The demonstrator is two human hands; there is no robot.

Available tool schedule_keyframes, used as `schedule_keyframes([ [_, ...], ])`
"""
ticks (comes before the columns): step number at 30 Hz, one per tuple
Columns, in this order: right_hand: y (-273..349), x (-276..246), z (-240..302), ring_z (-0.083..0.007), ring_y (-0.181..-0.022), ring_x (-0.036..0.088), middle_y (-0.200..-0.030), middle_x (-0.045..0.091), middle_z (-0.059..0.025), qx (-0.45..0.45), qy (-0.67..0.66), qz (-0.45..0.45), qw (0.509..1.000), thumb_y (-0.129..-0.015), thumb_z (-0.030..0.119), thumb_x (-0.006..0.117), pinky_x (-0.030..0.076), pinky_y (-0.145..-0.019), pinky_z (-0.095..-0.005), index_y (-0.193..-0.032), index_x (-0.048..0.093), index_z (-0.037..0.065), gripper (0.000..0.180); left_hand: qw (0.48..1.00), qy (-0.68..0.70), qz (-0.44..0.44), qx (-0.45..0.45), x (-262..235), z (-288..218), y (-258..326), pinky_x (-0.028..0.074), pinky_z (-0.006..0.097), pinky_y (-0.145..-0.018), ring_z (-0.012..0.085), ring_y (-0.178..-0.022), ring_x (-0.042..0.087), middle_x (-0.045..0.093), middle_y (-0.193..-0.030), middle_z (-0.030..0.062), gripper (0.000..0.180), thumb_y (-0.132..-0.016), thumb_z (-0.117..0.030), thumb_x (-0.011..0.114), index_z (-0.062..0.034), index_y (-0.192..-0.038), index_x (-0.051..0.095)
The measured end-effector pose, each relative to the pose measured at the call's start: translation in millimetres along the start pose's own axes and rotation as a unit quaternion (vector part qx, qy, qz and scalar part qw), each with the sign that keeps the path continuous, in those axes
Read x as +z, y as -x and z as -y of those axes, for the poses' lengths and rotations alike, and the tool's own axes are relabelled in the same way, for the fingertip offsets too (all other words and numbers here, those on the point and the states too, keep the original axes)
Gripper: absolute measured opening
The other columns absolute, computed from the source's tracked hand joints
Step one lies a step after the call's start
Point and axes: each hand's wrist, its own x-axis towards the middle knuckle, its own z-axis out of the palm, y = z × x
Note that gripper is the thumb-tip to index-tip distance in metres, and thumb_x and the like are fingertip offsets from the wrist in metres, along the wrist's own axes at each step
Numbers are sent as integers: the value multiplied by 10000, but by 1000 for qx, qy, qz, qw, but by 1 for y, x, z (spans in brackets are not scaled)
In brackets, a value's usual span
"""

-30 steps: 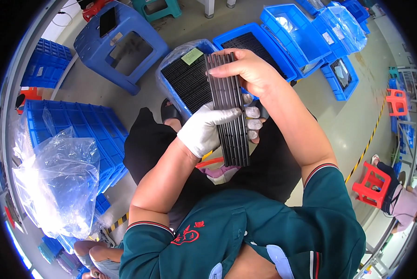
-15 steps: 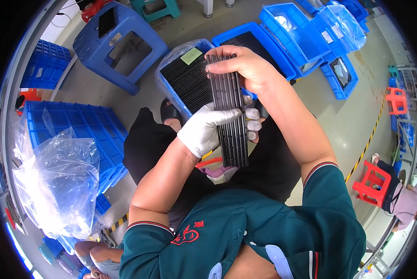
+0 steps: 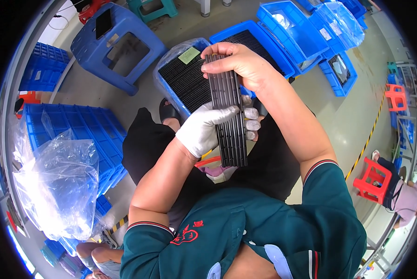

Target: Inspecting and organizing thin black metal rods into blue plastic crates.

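Note:
A bundle of long black rods (image 3: 228,118) lies side by side across my two hands, over my lap. My left hand (image 3: 203,128), in a white glove with greyish fingertips, wraps round the middle of the bundle, thumb on top and fingers beneath. At the far end, my bare right hand (image 3: 238,65) pinches the rods between thumb and fingers. Just beyond, a blue crate (image 3: 164,86) lined with clear plastic holds rows of similar black rods, with a pale green note (image 3: 190,55) on them.
Another blue crate (image 3: 216,38) of black rods stands behind my right hand, beside stacked blue crates (image 3: 287,28). A blue stool (image 3: 145,32) carries a dark phone (image 3: 103,22). Left, crates (image 3: 78,125) rise under clear plastic (image 3: 64,176). A person (image 3: 406,200) is near a red stool (image 3: 373,180).
My right hand has shifted very slightly left and up at the far end of the rods. The grip of both hands on the bundle stays the same.

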Motion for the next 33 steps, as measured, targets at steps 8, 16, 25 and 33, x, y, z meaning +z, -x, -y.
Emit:
schedule_keyframes([
  [8,0,-2,1,-143,-815,653,-887,661,-58,-2,9,11,1000,-741,87,765,518,-781,-268,-1070,621,27,365,1000,-18,-4,13,-4,2,-3,520,487,-901,363,-1039,628,616,-1121,175,397,-892,-82,592,-6,-1267,483],
  [16,7,-8,1,-119,-832,647,-927,679,-39,-5,53,-31,998,-758,135,774,506,-730,-263,-1076,631,37,362,996,-38,-48,67,-7,-2,-5,547,437,-861,308,-969,645,627,-1031,163,338,-882,-87,615,11,-1191,518],
  [25,5,-2,-1,-137,-798,656,-886,680,-44,-1,52,-40,998,-752,100,764,521,-732,-278,-1026,646,34,305,995,-58,-44,70,-12,-3,-4,533,474,-896,327,-1011,637,624,-1099,167,366,-891,-63,574,1,-1244,502],
  [33,4,-5,-1,-139,-800,658,-874,685,-51,-6,49,-34,998,-762,102,756,525,-742,-286,-1008,653,31,276,995,-44,-48,73,-8,-3,-3,543,436,-876,305,-980,651,637,-1055,169,342,-887,-77,602,18,-1205,521],
])
